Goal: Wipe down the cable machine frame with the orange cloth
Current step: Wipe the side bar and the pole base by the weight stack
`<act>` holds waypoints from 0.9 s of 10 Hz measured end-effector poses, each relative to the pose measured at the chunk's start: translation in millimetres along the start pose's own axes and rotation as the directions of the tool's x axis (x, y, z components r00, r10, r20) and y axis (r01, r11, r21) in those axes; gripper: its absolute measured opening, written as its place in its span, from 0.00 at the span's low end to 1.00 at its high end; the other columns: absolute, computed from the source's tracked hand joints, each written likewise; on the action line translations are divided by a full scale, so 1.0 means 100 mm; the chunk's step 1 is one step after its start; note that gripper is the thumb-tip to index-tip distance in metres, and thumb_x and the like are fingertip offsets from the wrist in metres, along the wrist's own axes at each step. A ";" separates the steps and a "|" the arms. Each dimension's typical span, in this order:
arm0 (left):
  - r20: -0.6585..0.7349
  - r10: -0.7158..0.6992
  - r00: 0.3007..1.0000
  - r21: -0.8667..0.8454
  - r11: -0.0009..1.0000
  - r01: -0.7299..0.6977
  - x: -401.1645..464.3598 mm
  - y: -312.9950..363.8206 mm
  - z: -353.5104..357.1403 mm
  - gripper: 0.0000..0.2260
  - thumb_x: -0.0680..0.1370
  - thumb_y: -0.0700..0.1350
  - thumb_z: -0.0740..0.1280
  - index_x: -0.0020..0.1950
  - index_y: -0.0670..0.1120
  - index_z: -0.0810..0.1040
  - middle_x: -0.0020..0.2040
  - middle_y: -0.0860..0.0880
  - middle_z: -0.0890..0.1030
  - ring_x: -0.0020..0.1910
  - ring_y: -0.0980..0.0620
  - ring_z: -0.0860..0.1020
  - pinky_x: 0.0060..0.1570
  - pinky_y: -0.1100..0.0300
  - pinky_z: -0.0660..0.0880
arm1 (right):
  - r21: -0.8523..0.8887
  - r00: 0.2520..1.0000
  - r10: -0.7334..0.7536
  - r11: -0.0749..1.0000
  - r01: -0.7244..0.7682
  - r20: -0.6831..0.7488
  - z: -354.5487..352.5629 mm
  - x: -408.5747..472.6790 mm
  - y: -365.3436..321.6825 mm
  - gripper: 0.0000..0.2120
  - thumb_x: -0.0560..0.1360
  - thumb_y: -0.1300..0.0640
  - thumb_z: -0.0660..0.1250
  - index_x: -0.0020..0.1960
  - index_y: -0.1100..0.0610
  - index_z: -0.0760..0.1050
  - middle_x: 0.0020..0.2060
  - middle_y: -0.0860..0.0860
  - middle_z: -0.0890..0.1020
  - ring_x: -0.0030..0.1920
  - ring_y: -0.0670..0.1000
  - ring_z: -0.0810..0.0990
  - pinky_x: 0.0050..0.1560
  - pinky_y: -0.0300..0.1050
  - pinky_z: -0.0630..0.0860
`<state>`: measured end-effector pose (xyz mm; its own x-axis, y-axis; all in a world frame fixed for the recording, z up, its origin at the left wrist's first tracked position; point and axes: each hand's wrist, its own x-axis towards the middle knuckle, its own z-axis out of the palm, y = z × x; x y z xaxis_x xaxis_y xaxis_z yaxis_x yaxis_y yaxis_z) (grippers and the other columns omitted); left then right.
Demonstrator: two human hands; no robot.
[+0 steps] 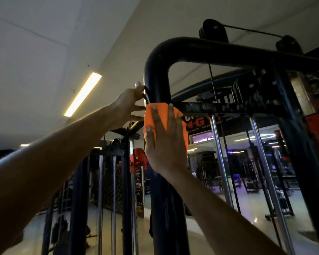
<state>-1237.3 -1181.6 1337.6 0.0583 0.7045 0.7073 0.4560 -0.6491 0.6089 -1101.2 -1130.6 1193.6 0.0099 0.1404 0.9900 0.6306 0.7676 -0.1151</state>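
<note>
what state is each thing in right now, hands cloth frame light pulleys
right hand: fingers straight, pressing the cloth flat on the post
orange cloth: pinned against the upright post, below the bend
left hand: fingers touching the post's left side, above the cloth
cable machine frame: upright, black, bending into a top bar
ceiling light: on
top pulleys: cable strung between them

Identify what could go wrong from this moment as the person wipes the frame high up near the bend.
The right hand presses the orange cloth with flat fingers, so it could slip off the black upright and drop. The left hand reaches beside the post near a cable; fingers might get pinched.
</note>
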 end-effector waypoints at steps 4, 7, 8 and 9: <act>-0.056 -0.134 0.989 -0.061 0.990 0.130 -0.47 0.20 0.12 0.26 0.89 0.63 0.50 0.84 0.55 0.66 0.82 0.49 0.69 0.77 0.39 0.70 0.71 0.38 0.72 | 0.033 0.996 0.078 0.997 -0.076 -0.050 0.07 0.20 -0.07 0.30 0.89 0.40 0.49 0.89 0.42 0.44 0.88 0.54 0.45 0.86 0.64 0.52 0.78 0.70 0.66; 0.002 -0.087 0.996 -0.139 0.987 0.087 -0.59 -0.02 0.09 0.22 0.88 0.60 0.56 0.80 0.56 0.73 0.77 0.48 0.76 0.73 0.42 0.76 0.73 0.33 0.71 | -0.046 0.999 0.003 0.999 0.000 0.049 -0.01 -0.90 0.08 0.31 0.90 0.40 0.49 0.88 0.38 0.39 0.88 0.54 0.44 0.87 0.63 0.48 0.82 0.64 0.57; -0.014 -0.055 0.998 -0.142 0.988 0.052 -0.58 -0.08 0.11 0.21 0.88 0.55 0.57 0.80 0.56 0.73 0.78 0.49 0.75 0.73 0.44 0.76 0.72 0.36 0.73 | -0.055 0.998 0.008 0.998 -0.005 0.057 -0.04 -0.84 0.11 0.30 0.89 0.40 0.47 0.88 0.39 0.41 0.88 0.55 0.45 0.87 0.63 0.51 0.81 0.68 0.63; -0.013 -0.046 0.999 -0.093 0.995 0.044 -0.55 -0.09 0.16 0.22 0.86 0.56 0.59 0.81 0.57 0.71 0.78 0.49 0.74 0.73 0.44 0.75 0.72 0.39 0.74 | -0.066 0.999 0.049 0.997 -0.049 -0.008 0.01 -0.49 0.02 0.29 0.90 0.41 0.48 0.88 0.39 0.45 0.86 0.58 0.50 0.84 0.63 0.56 0.75 0.67 0.72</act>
<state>-1230.8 -1210.3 1287.2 0.0263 0.7296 0.6833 0.3733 -0.6413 0.6704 -1101.2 -1135.7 1144.5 0.0467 0.1724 0.9839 0.6794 0.7166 -0.1578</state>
